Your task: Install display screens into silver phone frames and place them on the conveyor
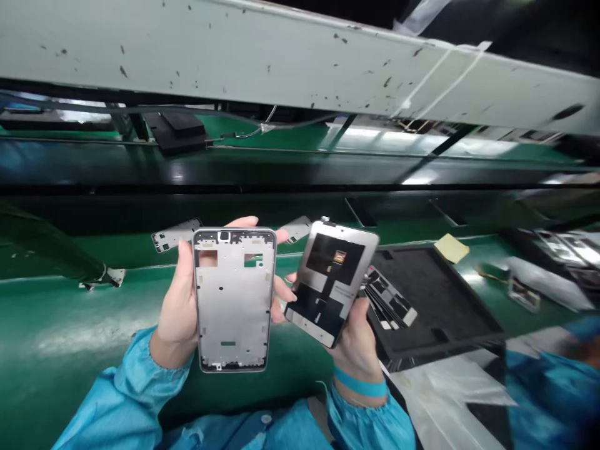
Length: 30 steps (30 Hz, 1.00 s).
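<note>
My left hand (180,306) is wrapped around a silver phone frame (234,294), held upright with its cut-outs and small holes facing me. In my right hand (359,340) is a phone screen panel (330,281), its back towards me, with black film, a flex cable and a small gold connector. The panel leans to the right, close beside the frame's right edge. Fingertips show between the two parts. Behind the frame, one more phone frame (174,236) lies at the left and another silver part (297,230) at the right, partly hidden.
Several screen panels (391,300) lie stacked in a black foam tray (435,300) at my right. A yellow paper note (451,249) touches the tray's far edge. Plastic bags (450,394) lie near the tray. A co-worker's blue sleeve (553,394) is at far right. A shelf beam (300,62) crosses above.
</note>
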Each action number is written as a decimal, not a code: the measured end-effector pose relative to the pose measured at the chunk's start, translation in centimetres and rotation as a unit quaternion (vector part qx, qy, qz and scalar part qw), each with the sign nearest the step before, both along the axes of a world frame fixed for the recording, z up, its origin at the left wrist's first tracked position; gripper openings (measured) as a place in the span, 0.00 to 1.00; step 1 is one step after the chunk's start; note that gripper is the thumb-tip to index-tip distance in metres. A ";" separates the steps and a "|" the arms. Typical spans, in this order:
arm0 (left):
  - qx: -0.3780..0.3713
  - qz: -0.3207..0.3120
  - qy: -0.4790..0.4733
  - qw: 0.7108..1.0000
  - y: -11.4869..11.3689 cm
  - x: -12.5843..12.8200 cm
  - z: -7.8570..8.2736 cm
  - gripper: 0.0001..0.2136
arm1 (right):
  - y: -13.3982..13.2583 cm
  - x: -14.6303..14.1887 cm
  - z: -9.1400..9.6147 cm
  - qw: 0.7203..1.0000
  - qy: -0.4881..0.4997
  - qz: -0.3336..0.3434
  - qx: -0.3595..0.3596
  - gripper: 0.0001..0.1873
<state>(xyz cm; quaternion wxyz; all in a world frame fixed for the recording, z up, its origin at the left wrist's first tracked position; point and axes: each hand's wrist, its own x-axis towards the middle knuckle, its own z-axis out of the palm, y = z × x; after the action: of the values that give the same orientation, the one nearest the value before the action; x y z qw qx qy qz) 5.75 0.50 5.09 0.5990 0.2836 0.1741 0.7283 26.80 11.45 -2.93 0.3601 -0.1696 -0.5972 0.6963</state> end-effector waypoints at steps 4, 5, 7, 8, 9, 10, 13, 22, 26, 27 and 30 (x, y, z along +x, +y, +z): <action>0.020 -0.011 -0.014 1.000 0.0 0.0 0.0 0.30 | 0.5 1.6 1.0 0.996 -0.008 -0.022 0.086 0.29; 0.024 -0.009 -0.015 1.000 0.0 0.0 -0.1 0.30 | 0.5 1.8 1.6 0.992 -0.015 -0.036 0.121 0.28; 0.020 0.005 -0.003 1.000 0.2 0.0 -0.2 0.33 | 0.4 1.9 2.9 0.980 -0.035 -0.056 0.187 0.31; 0.013 0.016 0.006 1.000 0.4 0.0 -0.3 0.35 | 0.2 1.8 3.4 0.974 -0.046 -0.059 0.215 0.32; 0.007 0.029 0.013 0.999 0.6 0.0 -0.4 0.36 | 0.1 1.8 3.9 0.968 -0.052 -0.061 0.239 0.34; 0.002 0.044 0.018 0.999 0.8 0.0 -0.5 0.37 | -0.1 1.7 4.2 0.962 -0.058 -0.060 0.261 0.36; -0.012 0.102 0.020 0.995 2.1 -0.3 -0.8 0.35 | -0.3 1.5 4.4 0.934 -0.088 -0.054 0.342 0.38; -0.058 0.230 -0.024 0.971 4.5 -2.0 -1.2 0.31 | 0.6 2.1 3.6 0.855 -0.195 -0.028 0.480 0.37; -0.048 0.241 -0.017 0.969 4.4 -2.2 -1.3 0.31 | 0.7 2.0 3.7 0.854 -0.208 -0.013 0.477 0.36; -0.044 0.243 -0.011 0.969 4.4 -2.2 -1.4 0.31 | 0.7 1.9 3.8 0.856 -0.206 -0.008 0.474 0.36; -0.013 0.243 0.019 0.970 4.4 -2.3 -1.9 0.25 | 0.9 1.1 3.9 0.864 -0.192 0.002 0.465 0.36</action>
<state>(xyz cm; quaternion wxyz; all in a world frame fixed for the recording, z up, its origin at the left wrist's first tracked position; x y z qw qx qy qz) 3.46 4.90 3.16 0.4041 0.2385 0.2583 0.8444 27.89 12.30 0.93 0.2745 -0.1114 -0.9094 0.2919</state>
